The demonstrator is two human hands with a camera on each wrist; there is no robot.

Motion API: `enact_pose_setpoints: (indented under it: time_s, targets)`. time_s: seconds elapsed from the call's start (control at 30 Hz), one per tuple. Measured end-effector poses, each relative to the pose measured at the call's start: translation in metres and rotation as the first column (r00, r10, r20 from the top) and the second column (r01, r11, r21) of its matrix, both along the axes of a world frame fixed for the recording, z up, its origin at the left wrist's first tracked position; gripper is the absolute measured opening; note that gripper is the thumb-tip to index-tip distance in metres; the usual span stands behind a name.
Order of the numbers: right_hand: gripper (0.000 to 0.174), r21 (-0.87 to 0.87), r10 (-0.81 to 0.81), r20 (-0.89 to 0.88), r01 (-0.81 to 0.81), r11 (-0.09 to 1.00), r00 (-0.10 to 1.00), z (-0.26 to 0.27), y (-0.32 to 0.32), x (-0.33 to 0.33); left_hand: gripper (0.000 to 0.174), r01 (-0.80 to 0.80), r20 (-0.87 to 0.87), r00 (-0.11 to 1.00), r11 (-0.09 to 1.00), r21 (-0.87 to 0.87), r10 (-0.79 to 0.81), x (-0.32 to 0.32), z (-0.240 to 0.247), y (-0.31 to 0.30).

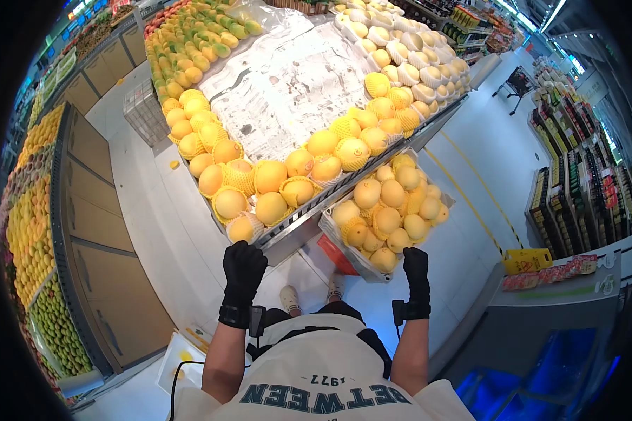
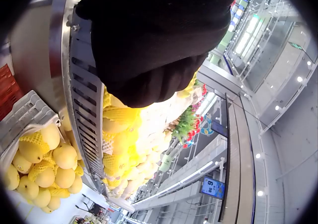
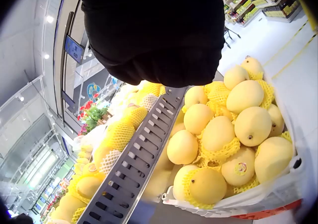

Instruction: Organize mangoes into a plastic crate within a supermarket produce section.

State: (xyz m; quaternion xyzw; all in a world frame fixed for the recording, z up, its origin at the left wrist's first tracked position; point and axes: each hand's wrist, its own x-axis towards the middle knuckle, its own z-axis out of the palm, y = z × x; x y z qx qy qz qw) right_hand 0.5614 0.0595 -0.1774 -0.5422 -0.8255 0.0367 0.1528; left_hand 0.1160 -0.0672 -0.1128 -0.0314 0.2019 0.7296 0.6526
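My left hand (image 1: 244, 272), in a black glove, is curled into a fist just in front of the display stand's near corner. Its fingers hold nothing. The right hand (image 1: 416, 275), gloved alike, is also a fist, raised beside a pale crate (image 3: 248, 202) heaped with yellow mangoes (image 1: 393, 203). Both wrist views show a dark glove (image 3: 154, 40) with curled fingers. More mangoes (image 1: 270, 175), several in yellow or white foam nets, line the near and left edges of the stand. White paper (image 1: 288, 91) covers the stand's middle.
A slotted rail (image 3: 134, 167) edges the stand, with the crate against its outer side. Beneath the crate is something red (image 1: 336, 256). Another fruit counter (image 1: 91, 245) stands left, a wire basket (image 1: 146, 112) behind. Bottle shelves (image 1: 576, 175) and a grey counter (image 1: 527, 316) are right.
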Motion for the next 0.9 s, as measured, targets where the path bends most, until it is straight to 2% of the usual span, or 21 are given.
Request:
enact_pose_setpoints:
  time_s: [0.23,0.3,0.47,0.5,0.53,0.57,0.6,0.63,0.73,0.77,0.87,0.9]
  targets:
    - [0.006,-0.087,-0.050,-0.145,0.038,0.995,0.988,-0.005,-0.021,-0.021,0.038,0.017,0.021,1.000,0.997,0.076,-0.019,-0.016,-0.012,-0.008]
    - [0.006,-0.088,-0.048,-0.174,0.033,0.996,0.984,-0.006,-0.021,-0.024,0.037,0.032,-0.032,0.999,0.994,0.105,-0.029,-0.017,-0.009,-0.012]
    - [0.005,-0.068,-0.061,-0.247,0.045,0.997,0.967,0.002,-0.009,-0.029,0.037,-0.060,-0.074,0.995,0.995,0.076,0.065,-0.010,-0.015,-0.016]
    - [0.010,-0.082,-0.074,-0.227,0.057,0.995,0.971,0.006,-0.004,-0.028,0.038,-0.086,-0.079,0.993,0.993,0.079,0.092,-0.008,-0.017,-0.014]
    - [0.012,-0.294,-0.230,-0.425,0.107,0.950,0.876,0.010,-0.001,-0.026,0.038,-0.112,-0.085,0.989,0.990,0.082,0.119,-0.005,-0.018,-0.012]
    - [0.014,-0.501,-0.406,-0.557,0.097,0.860,0.724,0.015,0.001,-0.022,0.038,-0.137,-0.082,0.986,0.986,0.098,0.145,-0.002,-0.020,-0.010]
    - [0.016,-0.678,-0.586,-0.610,0.030,0.734,0.534,0.024,0.001,-0.020,0.039,-0.164,-0.071,0.982,0.979,0.117,0.173,0.002,-0.024,-0.008]
    - [0.026,-0.669,-0.576,-0.631,0.011,0.743,0.520,0.032,0.004,-0.018,0.040,-0.191,-0.059,0.978,0.972,0.136,0.201,0.005,-0.029,-0.007]
    - [0.032,-0.517,-0.374,-0.742,-0.119,0.848,0.556,0.033,0.017,0.014,0.040,-0.283,-0.028,0.956,0.942,0.183,0.293,0.026,-0.032,-0.003]
    - [0.023,-0.525,-0.391,-0.748,-0.118,0.843,0.537,0.035,0.019,0.029,0.039,-0.311,-0.020,0.947,0.929,0.200,0.321,0.037,-0.032,-0.003]
    - [0.024,-0.554,-0.362,-0.705,-0.155,0.818,0.610,0.038,0.034,0.076,0.037,-0.355,0.006,0.928,0.881,0.313,0.372,0.069,-0.034,-0.006]
    - [0.026,-0.536,-0.328,-0.641,-0.098,0.839,0.694,0.035,0.042,0.090,0.035,-0.389,-0.019,0.914,0.887,0.250,0.406,0.081,-0.034,-0.007]
